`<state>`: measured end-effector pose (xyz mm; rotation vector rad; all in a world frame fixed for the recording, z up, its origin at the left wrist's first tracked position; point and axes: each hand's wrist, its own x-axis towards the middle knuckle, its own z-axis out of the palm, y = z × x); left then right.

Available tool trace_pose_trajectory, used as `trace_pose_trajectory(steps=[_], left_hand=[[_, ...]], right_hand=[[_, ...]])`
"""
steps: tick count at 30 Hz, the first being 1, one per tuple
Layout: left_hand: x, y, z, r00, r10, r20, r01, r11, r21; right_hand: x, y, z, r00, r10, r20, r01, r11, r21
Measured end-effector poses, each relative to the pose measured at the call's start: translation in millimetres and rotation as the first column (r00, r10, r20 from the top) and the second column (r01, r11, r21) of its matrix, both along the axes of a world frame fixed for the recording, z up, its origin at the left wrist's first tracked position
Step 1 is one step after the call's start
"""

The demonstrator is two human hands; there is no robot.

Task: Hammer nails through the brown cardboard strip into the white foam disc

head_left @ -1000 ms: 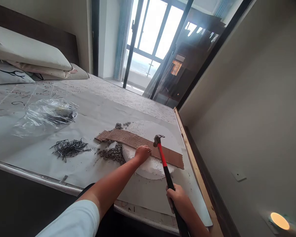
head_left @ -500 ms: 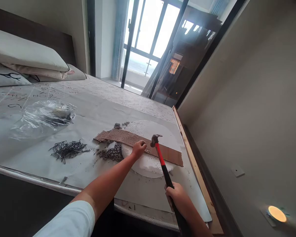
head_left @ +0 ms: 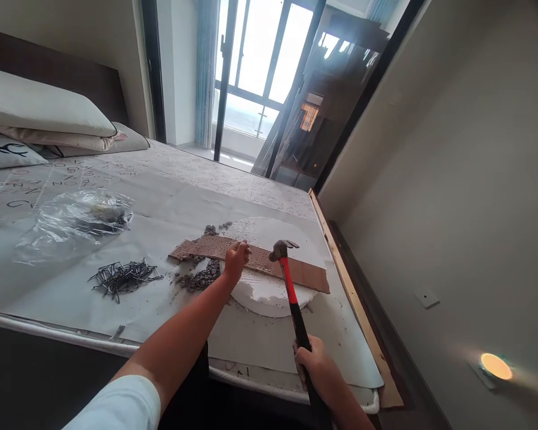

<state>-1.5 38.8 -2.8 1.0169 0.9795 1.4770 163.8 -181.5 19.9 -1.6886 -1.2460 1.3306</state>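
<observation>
My right hand (head_left: 314, 365) grips the black end of a red-handled claw hammer (head_left: 289, 289), whose steel head hovers just above a brown perforated strip (head_left: 305, 274). The strip lies across a white round foam block (head_left: 269, 295) on the covered bed. My left hand (head_left: 237, 258) rests with fingers curled on the strip, left of the hammer head; whether it pinches a nail is too small to tell.
A pile of loose nails (head_left: 124, 277) lies left of the block, grey rubble (head_left: 200, 279) beside it. A crumpled clear plastic bag (head_left: 74, 221) sits farther left. Pillows (head_left: 45, 113) are at the headboard. A wooden bed rail (head_left: 346, 280) and a wall bound the right side.
My left hand has slid leftward and farther along the strip. The hammer head has shifted slightly left with it, and the view has turned a little.
</observation>
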Motion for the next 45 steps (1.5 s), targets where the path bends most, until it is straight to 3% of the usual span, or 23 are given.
trace_pose_trajectory(steps=[3,5,7,9,12,14,18,21,26,29,33,37,40,45], left_hand=[[-13.4,-1.0,11.1,0.995,0.07,0.07,-0.072,0.997,0.025],[-24.8,-2.4,16.9,0.986,0.131,0.099,-0.133,0.991,0.017],[-36.2,-5.5,21.3,0.981,0.18,0.074,-0.181,0.983,0.017],[-45.2,-10.5,24.7,0.985,0.171,-0.015,-0.17,0.984,0.051],[-51.8,-21.6,29.3,0.973,0.139,-0.183,-0.124,0.988,0.091],[-52.4,-31.0,31.6,0.96,0.138,-0.245,-0.119,0.989,0.09],[-48.3,-56.2,29.1,0.934,0.147,-0.325,-0.126,0.988,0.085],[-36.1,-81.6,17.0,0.899,0.123,-0.42,-0.082,0.99,0.114],[8.3,-116.8,-12.0,0.744,-0.166,-0.647,0.237,0.971,0.023],[30.0,-122.5,-22.0,0.635,-0.221,-0.74,0.273,0.961,-0.052],[33.1,-115.5,-19.7,0.527,-0.151,-0.836,0.276,0.961,0.0],[12.6,-93.9,-7.3,0.449,-0.063,-0.891,0.242,0.969,0.054],[-10.7,-69.5,0.1,0.41,-0.034,-0.911,0.184,0.982,0.046],[-40.9,-35.8,3.9,0.39,0.025,-0.92,0.063,0.997,0.054]], right_hand=[[5.8,-16.5,5.9,0.982,0.078,0.173,-0.095,0.991,0.097],[10.1,-26.4,2.2,0.915,0.131,0.382,-0.2,0.969,0.146],[13.7,-31.5,-8.0,0.781,0.162,0.604,-0.291,0.949,0.121],[15.5,-28.5,-21.9,0.595,0.207,0.776,-0.368,0.929,0.035],[15.9,-8.6,-44.0,0.335,0.298,0.894,-0.522,0.848,-0.087],[17.3,9.5,-56.2,0.23,0.33,0.915,-0.575,0.805,-0.147],[26.8,34.7,-68.4,0.234,0.311,0.921,-0.545,0.827,-0.141],[30.6,35.7,-67.8,0.26,0.264,0.929,-0.536,0.839,-0.089],[17.6,29.6,-55.0,0.372,0.175,0.912,-0.536,0.842,0.057],[11.0,39.5,-37.8,0.393,0.128,0.91,-0.495,0.864,0.092],[6.9,74.0,-5.9,0.355,0.032,0.934,-0.478,0.865,0.152],[-12.7,124.8,16.6,0.307,0.012,0.952,-0.532,0.831,0.161],[-38.7,163.5,19.1,0.264,0.047,0.963,-0.594,0.794,0.125],[-75.3,212.0,5.6,0.183,0.119,0.976,-0.685,0.727,0.04]])
